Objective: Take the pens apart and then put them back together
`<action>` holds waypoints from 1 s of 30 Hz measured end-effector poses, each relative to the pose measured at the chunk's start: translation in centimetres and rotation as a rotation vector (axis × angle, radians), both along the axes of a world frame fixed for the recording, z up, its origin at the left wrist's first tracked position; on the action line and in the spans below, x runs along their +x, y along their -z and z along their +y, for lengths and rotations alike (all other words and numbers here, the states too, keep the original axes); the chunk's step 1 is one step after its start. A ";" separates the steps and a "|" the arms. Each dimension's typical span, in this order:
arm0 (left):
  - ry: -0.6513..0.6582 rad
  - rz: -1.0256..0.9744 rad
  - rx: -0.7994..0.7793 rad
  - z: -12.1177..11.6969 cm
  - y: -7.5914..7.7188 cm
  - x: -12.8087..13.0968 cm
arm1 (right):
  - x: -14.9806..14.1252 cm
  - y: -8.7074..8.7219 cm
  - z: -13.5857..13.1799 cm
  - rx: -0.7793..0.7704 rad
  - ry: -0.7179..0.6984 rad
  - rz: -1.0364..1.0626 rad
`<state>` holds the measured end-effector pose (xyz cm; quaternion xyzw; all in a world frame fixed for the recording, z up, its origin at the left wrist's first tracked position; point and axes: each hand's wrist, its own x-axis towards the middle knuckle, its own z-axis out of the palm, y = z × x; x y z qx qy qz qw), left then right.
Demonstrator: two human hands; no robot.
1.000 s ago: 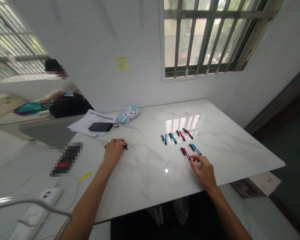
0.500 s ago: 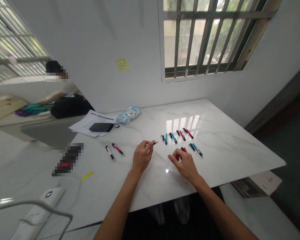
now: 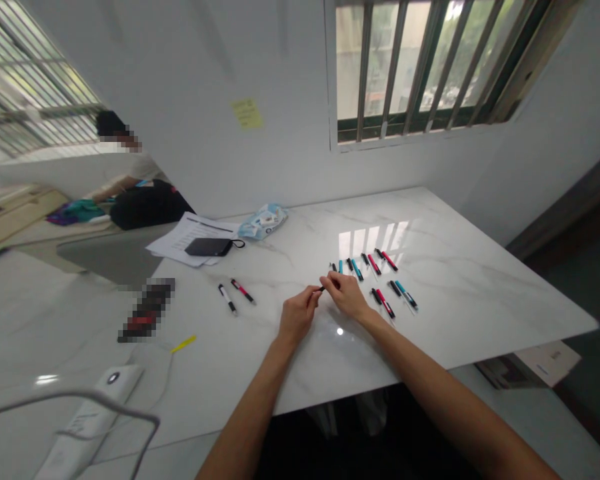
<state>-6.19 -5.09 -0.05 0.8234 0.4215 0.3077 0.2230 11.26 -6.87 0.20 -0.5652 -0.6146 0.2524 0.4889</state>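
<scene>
A white marbled table [image 3: 480, 293] spans the middle of the frame, beneath a barred window [image 3: 423, 73] at upper right. At upper left a co-worker [image 3: 147, 170] sits bent over. A white power strip [image 3: 93, 413] lies at lower left. Printed papers [image 3: 173, 243], left of centre, bear a flat black case [image 3: 207, 247]; a blue packet [image 3: 264, 222] lies just right of them. At centre, the left hand [image 3: 299, 317] and right hand [image 3: 346, 295] pinch a slim dark pen [image 3: 322, 289] between their fingertips. The right hand partly hides the nearest blue barrel [image 3: 341, 267]; other red and blue barrels with black parts beside them lie near it, right of centre. A white pen [image 3: 227, 300] and a red pen [image 3: 243, 291] lie left of centre, well apart from the hands. A yellow strip [image 3: 183, 344] lies at lower left.
</scene>
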 end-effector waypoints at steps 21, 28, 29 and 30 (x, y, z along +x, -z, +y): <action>0.129 -0.565 -0.617 0.1 0.0 0.7 | 4.4 -1.4 0.0 0.016 -0.100 0.427; 0.066 -0.594 -0.546 0.5 -0.1 0.8 | 7.5 -1.1 -3.0 -0.028 -0.095 -0.333; 0.074 -0.590 -0.537 0.5 -0.1 0.9 | 7.3 -0.8 -3.2 -0.043 -0.113 -0.388; 0.088 -0.591 -0.535 0.5 0.0 0.9 | 7.1 -0.6 -3.3 -0.057 -0.127 -0.426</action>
